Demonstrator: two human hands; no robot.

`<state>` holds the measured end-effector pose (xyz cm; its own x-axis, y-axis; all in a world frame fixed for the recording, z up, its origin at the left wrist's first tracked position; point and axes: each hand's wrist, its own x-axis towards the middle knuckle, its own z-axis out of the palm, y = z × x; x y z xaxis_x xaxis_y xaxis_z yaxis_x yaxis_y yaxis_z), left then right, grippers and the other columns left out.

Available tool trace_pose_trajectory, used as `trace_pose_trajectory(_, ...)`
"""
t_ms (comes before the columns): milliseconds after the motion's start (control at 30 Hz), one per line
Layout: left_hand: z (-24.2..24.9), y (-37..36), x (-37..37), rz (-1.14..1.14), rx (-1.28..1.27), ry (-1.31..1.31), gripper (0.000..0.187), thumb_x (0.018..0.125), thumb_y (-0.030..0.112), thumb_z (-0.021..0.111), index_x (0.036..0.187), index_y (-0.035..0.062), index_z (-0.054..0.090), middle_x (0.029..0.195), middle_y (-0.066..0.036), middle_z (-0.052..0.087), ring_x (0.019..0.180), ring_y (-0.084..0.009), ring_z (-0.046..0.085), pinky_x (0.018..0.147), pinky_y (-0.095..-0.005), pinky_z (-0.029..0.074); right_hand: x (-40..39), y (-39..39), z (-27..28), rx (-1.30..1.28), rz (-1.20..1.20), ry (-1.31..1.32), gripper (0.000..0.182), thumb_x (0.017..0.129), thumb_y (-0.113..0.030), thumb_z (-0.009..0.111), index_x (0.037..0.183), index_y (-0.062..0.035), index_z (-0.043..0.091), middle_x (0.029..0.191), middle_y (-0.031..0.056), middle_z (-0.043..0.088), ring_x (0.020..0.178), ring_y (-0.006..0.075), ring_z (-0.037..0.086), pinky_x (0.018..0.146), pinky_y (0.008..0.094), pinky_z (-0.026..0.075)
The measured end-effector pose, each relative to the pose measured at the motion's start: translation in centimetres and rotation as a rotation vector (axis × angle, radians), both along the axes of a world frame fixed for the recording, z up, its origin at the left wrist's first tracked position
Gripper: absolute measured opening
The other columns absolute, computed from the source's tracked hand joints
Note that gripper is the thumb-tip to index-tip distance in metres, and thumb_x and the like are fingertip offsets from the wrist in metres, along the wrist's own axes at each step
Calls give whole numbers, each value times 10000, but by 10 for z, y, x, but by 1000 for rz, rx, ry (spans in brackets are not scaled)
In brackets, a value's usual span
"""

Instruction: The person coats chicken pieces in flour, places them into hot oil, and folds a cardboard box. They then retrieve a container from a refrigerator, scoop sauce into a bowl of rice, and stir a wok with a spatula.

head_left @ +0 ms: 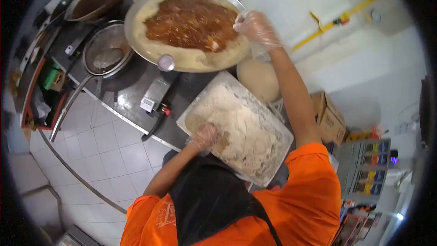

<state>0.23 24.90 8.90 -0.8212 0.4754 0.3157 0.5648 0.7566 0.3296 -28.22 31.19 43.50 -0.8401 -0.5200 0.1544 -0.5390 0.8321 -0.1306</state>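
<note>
My left hand (205,137), in a clear plastic glove, rests at the left edge of a rectangular tray (290,140) of pale flour (241,132). Its fingers touch a beige, battered-looking patch; whether they hold anything is hidden. Raised at the right rim of a large two-handled pan (136,48), my right hand (257,28) is gloved too, its fingers closed together near the rim. What it grips, if anything, is too small to make out. Brown food (189,23) fries in the middle of the pan, ringed by pale foam.
A strainer (107,50) with a long handle lies over a bowl left of the pan. Behind it stands another pan (98,0) of dark liquid. A round beige container (259,79) sits between pan and tray. Burner controls (152,98) and a cardboard box (328,118) are nearby.
</note>
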Motion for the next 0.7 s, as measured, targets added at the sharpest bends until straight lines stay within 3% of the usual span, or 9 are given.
trace_pose_trajectory(33,12,-2,0,-22,12,-260,287,879,291,482,893,21,580,789,-150,580,757,-294,569,713,-442,473,26,22,1,-213,-40,-70,189,757,-224,667,864,-74,710,856,143,691,781,274,672,744,338,519)
trace_pose_trajectory(200,-41,3,4,72,-111,180,273,871,320,505,854,66,602,787,-145,608,758,-323,589,734,-453,475,130,129,-106,-163,170,-313,212,823,-164,574,988,-76,675,827,141,668,787,263,659,729,364,515)
trace_pose_trajectory(233,-21,4,1,54,-113,171,273,871,320,505,854,66,602,787,-145,608,758,-323,589,734,-453,475,160,132,-121,219,175,-329,213,811,-123,547,979,-79,671,838,157,660,798,258,656,720,383,522)
trace_pose_trajectory(300,43,2,-10,49,27,-297,275,875,320,514,818,69,611,772,-173,624,738,-368,601,711,-473,484,213,176,-213,358,388,-454,335,825,-124,530,1153,-79,578,909,200,655,855,280,663,712,410,532)
trace_pose_trajectory(433,47,2,-14,-26,48,-282,282,879,302,521,799,46,605,775,-208,627,729,-397,604,697,-487,490,291,172,-308,251,295,-458,263,850,-187,533,1070,-45,548,962,153,620,831,289,632,728,409,520)
trace_pose_trajectory(467,55,4,-14,16,71,-364,282,875,304,532,799,43,606,776,-210,627,739,-396,604,704,-486,490,299,172,-318,48,204,-552,305,852,-197,537,1109,-35,519,982,145,608,841,283,626,744,397,516)
trace_pose_trajectory(500,61,5,-15,62,97,-443,283,872,306,543,799,41,607,776,-211,627,749,-396,603,711,-484,490,310,174,-314,-54,314,-146,263,856,-217,539,1056,-47,548,951,111,613,850,265,620,782,373,506)
trace_pose_trajectory(600,71,3,-14,93,155,-499,308,873,332,541,824,37,616,775,-209,627,771,-382,612,719,-483,490,302,194,-343,53,406,-375,288,856,-252,560,1068,-57,570,939,87,625,869,270,613,817,352,497)
trace_pose_trajectory(700,29,11,-20,237,218,-748,316,864,353,552,874,46,627,801,-219,627,788,-375,618,732,-480,488,290,192,-230,-159,382,-274,273,842,-164,613,1090,-53,583,935,52,646,833,217,629,755,316,525)
